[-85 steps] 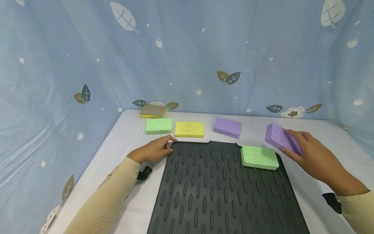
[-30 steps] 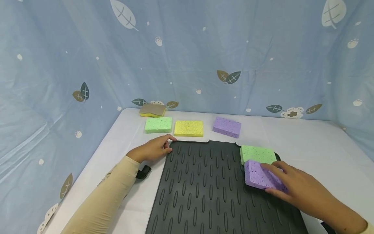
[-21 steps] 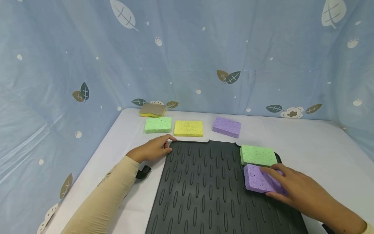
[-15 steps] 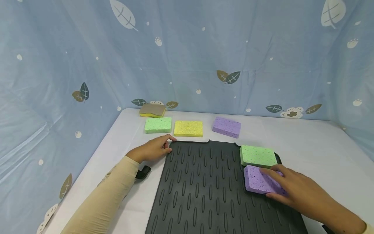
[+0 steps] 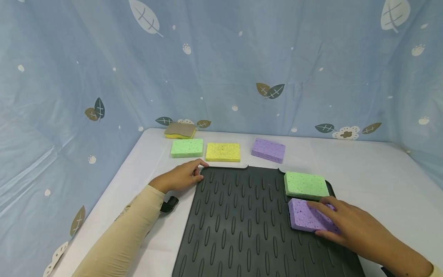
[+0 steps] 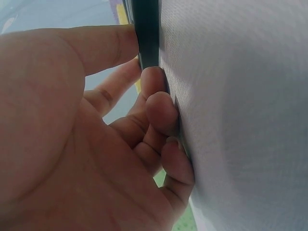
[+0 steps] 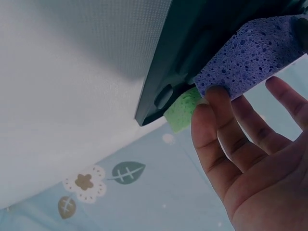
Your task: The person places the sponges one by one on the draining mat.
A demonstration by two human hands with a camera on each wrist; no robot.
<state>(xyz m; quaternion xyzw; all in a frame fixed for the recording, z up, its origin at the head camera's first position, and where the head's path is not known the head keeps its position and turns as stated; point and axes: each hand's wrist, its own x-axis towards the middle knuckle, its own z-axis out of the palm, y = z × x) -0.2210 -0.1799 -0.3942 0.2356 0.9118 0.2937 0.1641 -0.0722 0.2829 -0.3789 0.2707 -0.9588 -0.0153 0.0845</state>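
My right hand grips a purple sponge by its right end, thumb on the near side and fingers over the top and far side. The sponge lies on the right part of a black ridged mat, just on the near side of a light green sponge. A narrow gap shows between the two. My left hand holds the mat's far left corner, index finger along the far edge and thumb at the side. In the left wrist view, curled fingertips press at the mat's edge.
Behind the mat, on the white table, lie a green sponge, a yellow sponge and another purple sponge. A grey-topped yellow sponge sits at the far left. A blue patterned curtain encloses the back.
My right hand has brought the purple sponge from right of the mat leftward and nearer, onto the mat, then slid it slightly nearer, away from the green sponge. My left hand has stayed put.
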